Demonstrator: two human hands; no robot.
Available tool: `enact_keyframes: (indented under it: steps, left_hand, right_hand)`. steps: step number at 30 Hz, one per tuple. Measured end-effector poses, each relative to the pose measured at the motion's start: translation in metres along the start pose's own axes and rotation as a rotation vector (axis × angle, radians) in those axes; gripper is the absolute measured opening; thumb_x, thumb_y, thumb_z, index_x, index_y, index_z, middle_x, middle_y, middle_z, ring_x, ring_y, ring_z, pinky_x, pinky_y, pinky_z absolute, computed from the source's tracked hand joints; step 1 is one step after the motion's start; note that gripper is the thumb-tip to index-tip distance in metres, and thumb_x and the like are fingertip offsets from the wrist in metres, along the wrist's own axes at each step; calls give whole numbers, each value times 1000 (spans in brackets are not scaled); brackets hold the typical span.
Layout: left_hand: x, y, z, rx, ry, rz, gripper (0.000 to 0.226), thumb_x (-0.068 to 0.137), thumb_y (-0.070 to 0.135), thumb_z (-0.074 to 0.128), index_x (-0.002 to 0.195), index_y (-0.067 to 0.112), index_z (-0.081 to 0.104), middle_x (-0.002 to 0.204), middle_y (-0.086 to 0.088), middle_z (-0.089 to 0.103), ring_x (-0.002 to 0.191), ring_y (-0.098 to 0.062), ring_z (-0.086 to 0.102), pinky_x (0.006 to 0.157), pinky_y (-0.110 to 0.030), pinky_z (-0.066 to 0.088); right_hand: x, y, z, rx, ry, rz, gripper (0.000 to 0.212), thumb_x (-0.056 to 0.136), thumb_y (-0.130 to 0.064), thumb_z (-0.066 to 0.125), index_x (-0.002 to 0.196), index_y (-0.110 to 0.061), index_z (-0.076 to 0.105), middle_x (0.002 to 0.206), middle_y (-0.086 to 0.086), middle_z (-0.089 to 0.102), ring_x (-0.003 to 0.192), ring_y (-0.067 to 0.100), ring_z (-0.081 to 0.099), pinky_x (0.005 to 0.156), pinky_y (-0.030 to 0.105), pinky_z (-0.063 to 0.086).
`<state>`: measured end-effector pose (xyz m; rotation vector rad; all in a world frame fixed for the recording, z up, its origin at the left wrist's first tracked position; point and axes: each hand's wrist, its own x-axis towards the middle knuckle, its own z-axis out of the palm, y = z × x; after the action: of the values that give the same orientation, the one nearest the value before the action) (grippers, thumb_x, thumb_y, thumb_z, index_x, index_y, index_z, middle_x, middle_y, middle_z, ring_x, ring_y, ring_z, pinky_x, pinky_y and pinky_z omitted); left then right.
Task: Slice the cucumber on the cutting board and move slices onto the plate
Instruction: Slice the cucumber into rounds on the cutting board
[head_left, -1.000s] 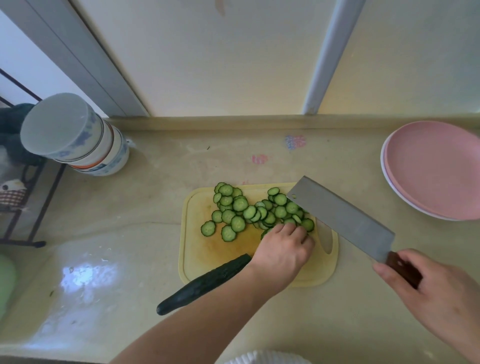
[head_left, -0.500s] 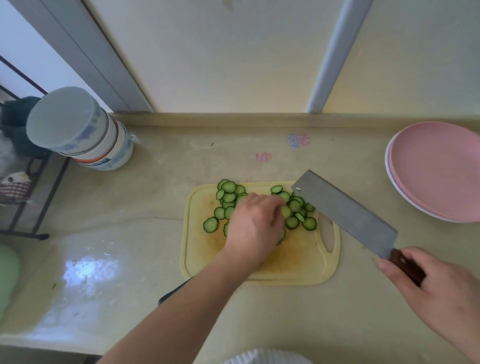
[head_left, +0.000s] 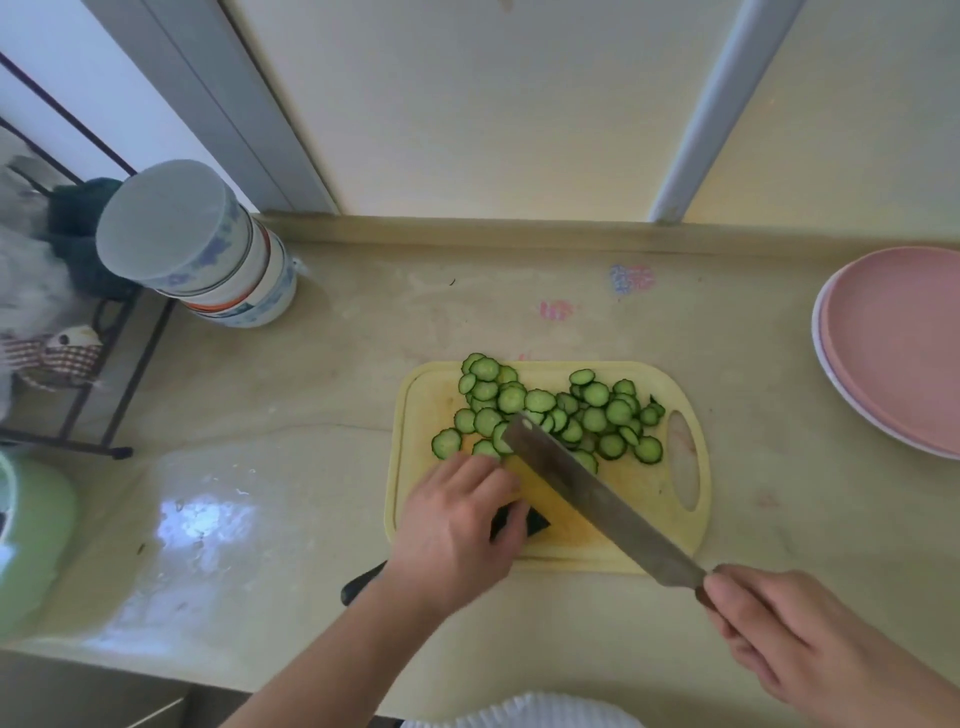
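A yellow cutting board (head_left: 670, 540) lies on the counter with several cucumber slices (head_left: 558, 410) spread over its far half. My left hand (head_left: 457, 530) grips the uncut dark green cucumber (head_left: 519, 522) at the board's near left; most of the cucumber is hidden under my hand and forearm, and its end (head_left: 361, 584) sticks out off the board. My right hand (head_left: 800, 639) holds a cleaver (head_left: 597, 499) by its handle. The blade stands on the board right next to my left fingers, its tip among the slices. Pink plates (head_left: 904, 343) sit stacked at the far right.
A stack of upturned bowls (head_left: 208, 249) stands at the counter's back left, beside a black wire rack (head_left: 88, 395). A green object (head_left: 26, 540) shows at the left edge. The wall runs along the back of the counter.
My left hand pulled back from the slices to the near left and took hold of the cucumber. My right hand swung the cleaver left and down onto the board beside it.
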<state>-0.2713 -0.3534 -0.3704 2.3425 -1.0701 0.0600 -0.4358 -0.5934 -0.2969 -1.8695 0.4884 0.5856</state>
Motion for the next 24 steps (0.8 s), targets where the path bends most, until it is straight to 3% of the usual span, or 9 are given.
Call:
enact_keyframes:
  steps: [5,10,14,18,21,24]
  left_hand:
    - [-32,1,11,-15,-61,50,21,87,24,74,106,16,68,108,3,66,90,-20,63,71,-35,55]
    - [-27,-5,15,-31,-80,106,19,98,22,61,111,11,69,111,-2,67,89,-24,64,69,-37,56]
    - [-24,-3,14,-61,-95,111,21,102,24,54,113,12,67,111,-2,68,90,-22,65,69,-34,57]
    - [-28,3,18,24,-27,106,17,99,22,62,106,12,73,111,-1,70,91,-22,65,71,-35,56]
    - [-29,4,17,74,-16,150,19,97,24,65,109,12,73,112,-1,68,90,-23,62,71,-34,55]
    - [-28,7,19,109,4,200,17,91,11,73,108,16,73,108,2,68,83,-23,60,63,-34,50]
  right_hand:
    - [11,1,9,-167,-21,26,56,78,-71,36,67,-16,41,52,-3,35,51,11,32,51,25,28]
    - [17,9,12,-292,22,-12,77,69,-92,25,69,-17,41,51,-5,38,49,5,33,51,27,30]
    - [15,9,11,-274,25,12,74,73,-86,30,70,-13,39,52,-4,34,51,6,30,51,26,27]
    - [14,11,17,-214,5,72,67,76,-75,35,72,-8,36,57,-5,31,53,10,30,53,28,26]
    - [13,11,17,-223,5,66,73,74,-84,31,72,-11,37,55,-5,33,52,7,30,52,28,28]
    - [9,5,12,-254,36,51,82,67,-94,25,70,-13,38,52,-3,35,50,7,31,51,26,28]
